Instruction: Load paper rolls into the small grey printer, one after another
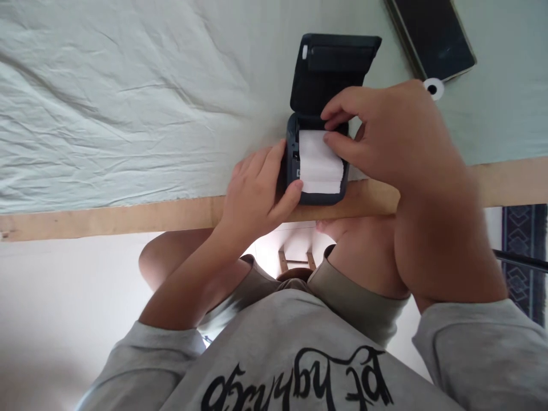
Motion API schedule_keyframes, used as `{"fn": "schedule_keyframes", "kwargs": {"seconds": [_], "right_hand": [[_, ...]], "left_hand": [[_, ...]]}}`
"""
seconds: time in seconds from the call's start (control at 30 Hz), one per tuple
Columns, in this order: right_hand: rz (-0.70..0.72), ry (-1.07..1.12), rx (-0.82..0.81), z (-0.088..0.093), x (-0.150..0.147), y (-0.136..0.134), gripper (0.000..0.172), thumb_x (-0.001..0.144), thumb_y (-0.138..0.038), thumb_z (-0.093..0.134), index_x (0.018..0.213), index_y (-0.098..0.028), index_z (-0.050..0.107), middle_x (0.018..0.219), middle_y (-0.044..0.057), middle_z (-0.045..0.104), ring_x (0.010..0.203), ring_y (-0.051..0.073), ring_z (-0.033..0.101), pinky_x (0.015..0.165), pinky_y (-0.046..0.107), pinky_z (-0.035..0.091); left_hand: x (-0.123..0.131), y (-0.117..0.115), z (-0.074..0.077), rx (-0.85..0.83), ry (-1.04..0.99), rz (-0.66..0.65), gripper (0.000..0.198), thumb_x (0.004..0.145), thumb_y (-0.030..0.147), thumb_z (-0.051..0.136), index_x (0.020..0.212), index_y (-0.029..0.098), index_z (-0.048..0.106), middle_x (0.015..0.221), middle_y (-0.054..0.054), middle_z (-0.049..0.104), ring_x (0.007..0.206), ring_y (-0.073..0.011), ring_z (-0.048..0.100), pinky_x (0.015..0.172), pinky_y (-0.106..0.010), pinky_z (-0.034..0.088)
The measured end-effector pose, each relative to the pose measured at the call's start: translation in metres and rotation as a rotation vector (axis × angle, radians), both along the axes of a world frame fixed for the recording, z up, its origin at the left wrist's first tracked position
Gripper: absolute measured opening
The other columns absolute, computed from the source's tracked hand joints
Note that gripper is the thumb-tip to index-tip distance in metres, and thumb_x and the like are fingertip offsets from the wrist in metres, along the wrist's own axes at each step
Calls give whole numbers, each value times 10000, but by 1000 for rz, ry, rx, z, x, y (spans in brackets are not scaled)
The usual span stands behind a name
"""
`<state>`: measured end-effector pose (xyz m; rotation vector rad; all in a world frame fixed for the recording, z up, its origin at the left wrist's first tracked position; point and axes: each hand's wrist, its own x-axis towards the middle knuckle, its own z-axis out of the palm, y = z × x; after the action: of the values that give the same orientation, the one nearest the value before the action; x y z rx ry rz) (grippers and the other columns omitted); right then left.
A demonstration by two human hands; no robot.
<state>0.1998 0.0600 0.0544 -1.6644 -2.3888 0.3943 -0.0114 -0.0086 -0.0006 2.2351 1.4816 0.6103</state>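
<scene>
Two hands on one small printer (319, 197) now. It sits right at the near edge of the table (107, 220), on the pale green cloth (128, 114), with its lid (334, 68) swung up and back. My left hand (257, 194) is clamped round its left side, thumb hooked over the front corner, holding it steady. My right hand (385, 137) comes over the top, thumb and forefinger closed on the far edge of the white paper (319, 162) lying in the open bay.

I judge the printer light but rigid: a hard, smooth plastic shell, best held by its two flanks, since the hinged lid looks like the weak point. The paper is thin and soft. It will crease or tear if I yank it, so a flat pinch at the edge suits it.

Writing now. A tiny mark sits on the printer's left rim, too small to read. Black script runs across my grey shirt (299, 371), upside down from here, and I cannot make out the words. Top right lies a dark flat case (432, 34) with a white ring (433, 88) at its corner, and I see no lettering on either.
</scene>
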Motion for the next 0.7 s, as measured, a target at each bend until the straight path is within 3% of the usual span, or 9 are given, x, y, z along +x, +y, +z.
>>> {"fn": "schedule_keyframes", "kwargs": {"seconds": [0.1,0.27,0.43,0.5,0.57,0.63,0.7], "right_hand": [[57,-160,-64,1,1,7,265,858,-385,692,1122,-395,675,997,10,778,892,319,715,778,521,572],[242,-230,-20,-6,2,19,375,818,-423,732,1183,-402,649,886,12,730,694,236,645,611,415,541],[217,-336,-124,12,-7,14,318,826,-368,687,1142,-336,676,790,17,684,742,272,664,668,462,558],[197,-235,-112,23,-4,8,331,826,-358,683,1157,-331,686,872,34,735,790,292,682,717,504,565],[203,10,-91,30,6,2,341,818,-392,692,1153,-332,703,953,15,753,819,262,700,730,483,580],[148,307,-85,31,21,-2,359,835,-544,682,1145,-368,721,1007,-5,745,866,245,719,660,420,567],[42,487,-70,26,40,-5,505,841,-781,561,1188,-445,708,1074,-13,736,901,259,735,550,374,499]], "left_hand": [[0,0,0,-5,8,-7,609,1028,542,386,1472,130,451,1358,-203,648,1261,-360,612,1059,-477,460],[0,0,1,-12,15,8,598,1033,575,354,1479,188,452,1369,-176,646,1261,-349,604,1053,-477,453],[-3,0,0,-4,-79,-9,700,1066,577,81,1497,182,465,1329,-159,657,1216,-324,623,1028,-463,455],[-4,0,0,-16,-95,-11,697,1061,578,65,1503,217,465,1326,-143,659,1209,-316,625,1028,-460,457],[-4,1,1,-21,-74,-14,702,1050,598,82,1511,224,458,1323,-149,660,1198,-327,623,1021,-470,459],[-4,1,1,-25,-54,-13,712,1045,605,86,1514,219,457,1326,-155,661,1193,-335,620,1016,-478,458],[-3,1,1,-19,-51,-7,727,1050,597,79,1508,188,469,1336,-164,661,1198,-334,621,1019,-476,455]]}}
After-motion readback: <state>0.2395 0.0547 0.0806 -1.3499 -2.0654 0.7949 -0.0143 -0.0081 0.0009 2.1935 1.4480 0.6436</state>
